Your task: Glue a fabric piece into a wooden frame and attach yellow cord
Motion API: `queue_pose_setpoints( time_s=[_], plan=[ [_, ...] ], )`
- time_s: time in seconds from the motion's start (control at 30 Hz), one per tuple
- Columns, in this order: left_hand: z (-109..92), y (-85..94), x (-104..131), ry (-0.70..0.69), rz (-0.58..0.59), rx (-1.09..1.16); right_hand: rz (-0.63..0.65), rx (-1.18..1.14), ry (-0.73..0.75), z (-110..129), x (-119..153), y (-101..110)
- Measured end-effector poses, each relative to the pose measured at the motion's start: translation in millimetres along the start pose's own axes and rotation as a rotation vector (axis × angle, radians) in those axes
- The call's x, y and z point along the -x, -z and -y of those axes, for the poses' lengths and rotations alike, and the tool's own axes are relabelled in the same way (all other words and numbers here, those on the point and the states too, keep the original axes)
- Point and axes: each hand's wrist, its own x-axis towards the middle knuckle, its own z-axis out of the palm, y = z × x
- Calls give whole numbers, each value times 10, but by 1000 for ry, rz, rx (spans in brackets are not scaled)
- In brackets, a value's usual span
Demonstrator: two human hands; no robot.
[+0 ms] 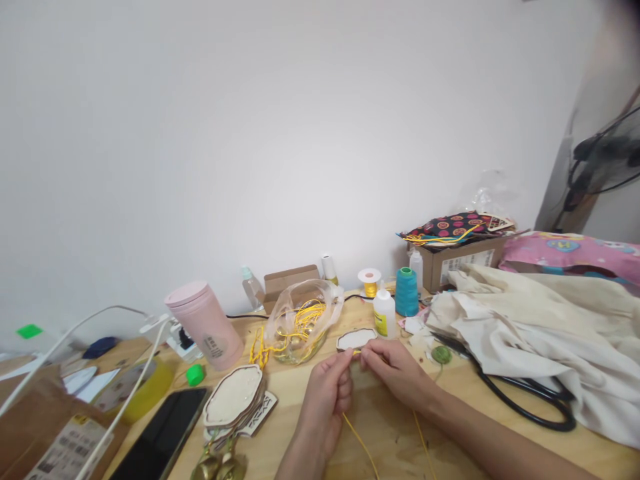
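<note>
My left hand (pixel 330 383) and my right hand (pixel 393 370) meet over the wooden table, both with fingers pinched on a yellow cord (pixel 361 445). A short stretch of the cord shows between the fingertips, and its two tails hang toward me. Just beyond my fingers lies a pale scalloped plaque (pixel 356 339) with a dark edge; whether the cord is joined to it I cannot tell. Left of my hands sits a stack of similar plaques (pixel 234 395), with brass bells (pixel 220 460) in front of it. A clear bag (pixel 305 323) holds more yellow cord.
A glue bottle (pixel 384 313), a teal thread cone (pixel 407 292) and a yellow spool (pixel 370 283) stand behind my hands. Black scissors (pixel 520 393) lie at the right beside cream cloth (pixel 540 333). On the left are a pink tumbler (pixel 207 327), a phone (pixel 160 433) and tape (pixel 145 393).
</note>
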Motion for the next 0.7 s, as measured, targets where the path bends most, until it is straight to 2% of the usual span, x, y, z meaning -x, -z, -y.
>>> queue_pose_setpoints(
  time_s=[0.27,0.5,0.7],
  plan=[
    [-10,-28,23,75,35,174,64,106,99,7,47,-23],
    [-3,-36,29,143,-20,246,83,129,172,27,47,-36],
    [-2,-68,20,149,-24,282,93,108,195,42,40,-49]
  ],
)
